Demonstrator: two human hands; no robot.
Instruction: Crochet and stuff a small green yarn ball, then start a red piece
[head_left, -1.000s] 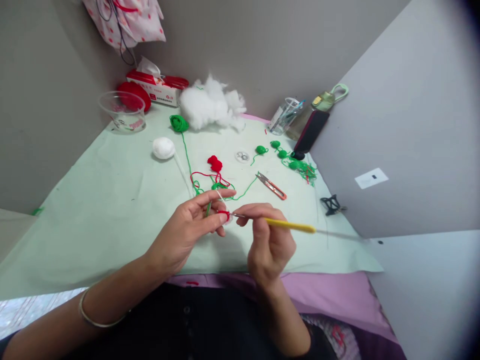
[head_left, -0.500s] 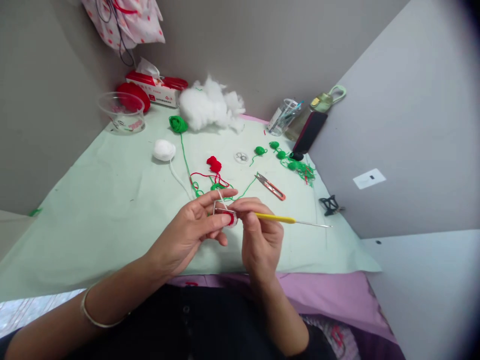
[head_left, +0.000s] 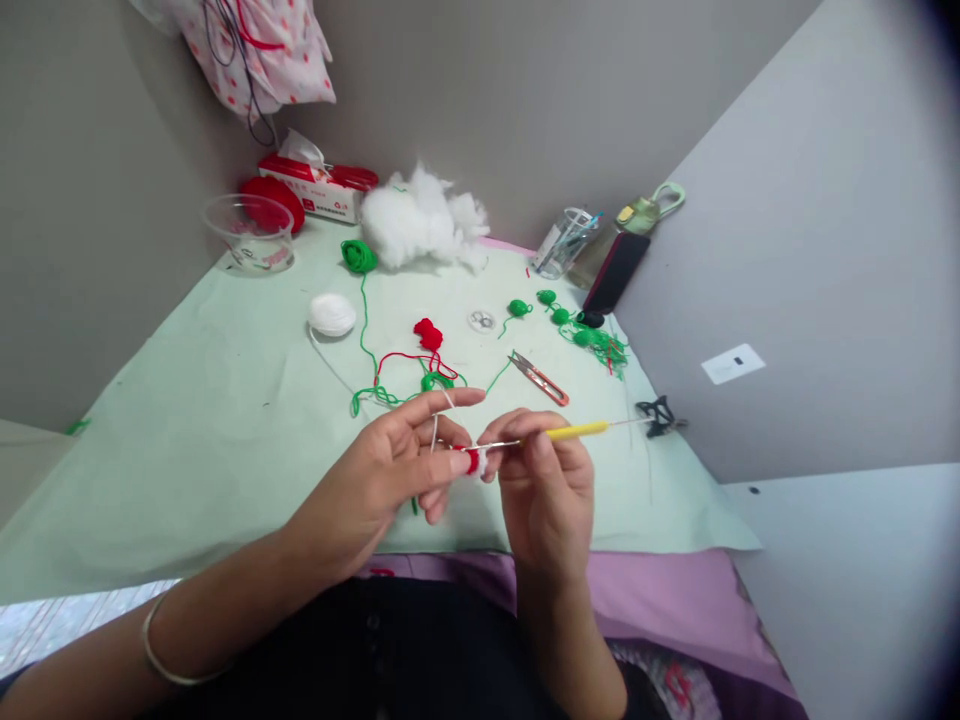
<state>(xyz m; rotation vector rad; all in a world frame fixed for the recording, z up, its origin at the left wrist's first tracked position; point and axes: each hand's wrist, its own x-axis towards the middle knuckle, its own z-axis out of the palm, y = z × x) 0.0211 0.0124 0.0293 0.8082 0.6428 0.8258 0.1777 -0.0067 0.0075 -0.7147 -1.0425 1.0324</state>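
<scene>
Between thumb and fingers my left hand [head_left: 390,460] pinches a small red and white crochet piece [head_left: 474,461], with white yarn looped over the raised index finger. My right hand [head_left: 551,490] grips a crochet hook [head_left: 577,431] by its yellow handle. The hook's metal tip lies at the crochet piece, close to the left thumb. White yarn runs from a white yarn ball [head_left: 332,315] at the left toward the hands. Just beyond the fingers lie tangled green yarn [head_left: 437,381] and a small red crocheted piece [head_left: 428,334].
Orange-handled thread snips [head_left: 541,378] lie beyond my right hand. Several green crocheted balls [head_left: 518,308] sit at the right, near a phone [head_left: 617,272] and a clear cup [head_left: 564,244]. White stuffing [head_left: 424,218], a green yarn ball [head_left: 358,256], a plastic tub [head_left: 251,235] and a tissue box [head_left: 319,190] stand farther back.
Both hands have shifted slightly right and nearer to me. The hook has slid left through the right hand's grip region, its tip now at the piece's edge; the white yarn strand has moved.
</scene>
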